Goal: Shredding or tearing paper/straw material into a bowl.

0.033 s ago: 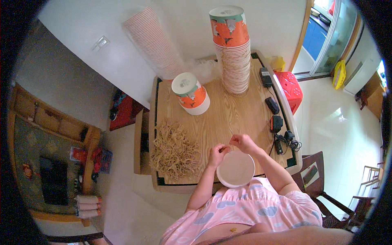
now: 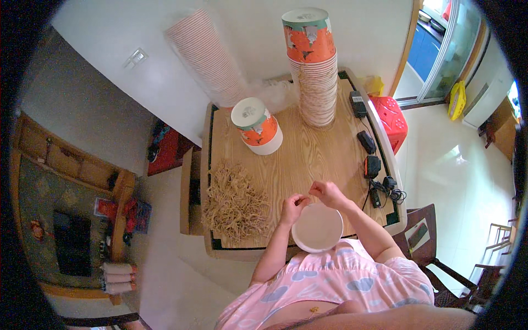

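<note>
A white round paper tub [image 2: 318, 227], its mouth facing up, sits at the table's near edge against my pink patterned clothing. At its far rim my left hand [image 2: 295, 208] is closed in a pinch. Just beyond and to the right, my right hand [image 2: 328, 194] is also closed, fingertips close to those of the left. Whatever lies between the fingers is too small to make out. A loose heap of tan twine pieces [image 2: 234, 202] lies left of my left hand. Farther back, an orange, green and white paper tub [image 2: 258, 131] stands upside down.
Behind, a tall stack of upside-down tubs [image 2: 316, 88] rises beside a leaning stack in clear plastic [image 2: 204, 55]. Along the table's right edge lie a black power adapter [image 2: 357, 104], black devices [image 2: 372, 166] and cables. A red stool [image 2: 389, 122] and a dark chair [image 2: 426, 236] flank the right side.
</note>
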`<state>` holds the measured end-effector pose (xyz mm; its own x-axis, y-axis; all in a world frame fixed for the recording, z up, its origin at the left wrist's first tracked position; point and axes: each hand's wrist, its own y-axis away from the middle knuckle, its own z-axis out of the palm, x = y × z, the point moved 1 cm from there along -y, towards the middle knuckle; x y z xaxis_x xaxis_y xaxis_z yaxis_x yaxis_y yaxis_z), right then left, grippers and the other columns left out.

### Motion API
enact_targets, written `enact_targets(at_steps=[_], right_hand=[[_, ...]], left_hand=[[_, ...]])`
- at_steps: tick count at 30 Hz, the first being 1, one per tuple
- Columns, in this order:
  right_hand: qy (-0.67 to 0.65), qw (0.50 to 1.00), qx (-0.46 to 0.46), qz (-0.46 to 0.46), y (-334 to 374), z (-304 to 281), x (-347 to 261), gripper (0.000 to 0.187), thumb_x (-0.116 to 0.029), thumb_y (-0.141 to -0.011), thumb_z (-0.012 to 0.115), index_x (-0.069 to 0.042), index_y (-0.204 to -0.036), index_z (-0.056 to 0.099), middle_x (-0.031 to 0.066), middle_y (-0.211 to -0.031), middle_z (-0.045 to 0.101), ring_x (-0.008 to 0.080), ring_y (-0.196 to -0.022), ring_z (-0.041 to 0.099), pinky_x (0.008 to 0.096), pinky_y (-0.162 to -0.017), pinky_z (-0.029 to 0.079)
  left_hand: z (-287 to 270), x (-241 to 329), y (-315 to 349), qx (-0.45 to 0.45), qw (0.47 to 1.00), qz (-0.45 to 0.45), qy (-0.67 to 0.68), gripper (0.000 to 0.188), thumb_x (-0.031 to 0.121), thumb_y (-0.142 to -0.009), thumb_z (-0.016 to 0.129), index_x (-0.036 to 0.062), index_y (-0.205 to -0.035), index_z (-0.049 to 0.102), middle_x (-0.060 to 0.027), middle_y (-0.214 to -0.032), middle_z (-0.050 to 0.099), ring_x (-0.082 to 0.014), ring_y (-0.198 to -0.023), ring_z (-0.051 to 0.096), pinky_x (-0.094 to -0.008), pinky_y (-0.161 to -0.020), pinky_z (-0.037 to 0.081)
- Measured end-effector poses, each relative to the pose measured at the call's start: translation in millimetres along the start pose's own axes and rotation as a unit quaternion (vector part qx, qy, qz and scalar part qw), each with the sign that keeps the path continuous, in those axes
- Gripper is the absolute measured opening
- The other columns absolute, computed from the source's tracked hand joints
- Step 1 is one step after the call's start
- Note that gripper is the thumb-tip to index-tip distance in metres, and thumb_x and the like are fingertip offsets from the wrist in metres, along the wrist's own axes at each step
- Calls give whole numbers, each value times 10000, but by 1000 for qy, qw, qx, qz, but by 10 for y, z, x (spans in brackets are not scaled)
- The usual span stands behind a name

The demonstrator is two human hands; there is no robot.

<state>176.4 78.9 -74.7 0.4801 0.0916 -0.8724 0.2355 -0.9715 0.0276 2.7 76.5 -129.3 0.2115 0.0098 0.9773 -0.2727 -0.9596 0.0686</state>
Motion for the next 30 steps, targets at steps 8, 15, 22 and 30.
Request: enact_targets(at_steps=[8, 15, 22, 30], right_hand=[[10, 995, 102, -12, 116, 286, 102, 203, -175, -848, 518, 0, -752, 482, 189, -691, 535, 363, -654, 534, 407, -566, 422], [12, 992, 129, -14, 118, 305, 114, 203, -180, -843, 542, -2, -758, 493, 190, -687, 536, 356, -663, 543, 404, -574, 425], [0, 996, 91, 15, 111, 303, 105, 205, -225, -847, 524, -22, -813, 518, 194, -782, 573, 376, -770, 563, 441, -654, 440], [-46, 993, 106, 3, 108, 290, 88, 186, -179, -868, 506, -8, -794, 505, 138, -676, 591, 293, -643, 587, 374, -575, 450]], left_hand=[[5, -92, 7, 15, 993, -23, 118, 74, 72, -758, 676, 31, -784, 621, 6, -739, 592, -84, -674, 541, -231, -624, 451], [-358, 258, 6, -114, 978, 79, -153, 113, 144, -718, 700, 66, -774, 641, -25, -759, 524, -137, -712, 544, -274, -638, 453], [-363, 472, -70, -136, 944, 162, -254, 128, 103, -678, 672, 73, -796, 635, -59, -841, 537, -206, -799, 563, -329, -706, 470], [-375, 371, -137, -157, 962, -5, -223, 219, 121, -696, 667, 41, -861, 548, -85, -827, 584, -202, -729, 585, -318, -657, 473]])
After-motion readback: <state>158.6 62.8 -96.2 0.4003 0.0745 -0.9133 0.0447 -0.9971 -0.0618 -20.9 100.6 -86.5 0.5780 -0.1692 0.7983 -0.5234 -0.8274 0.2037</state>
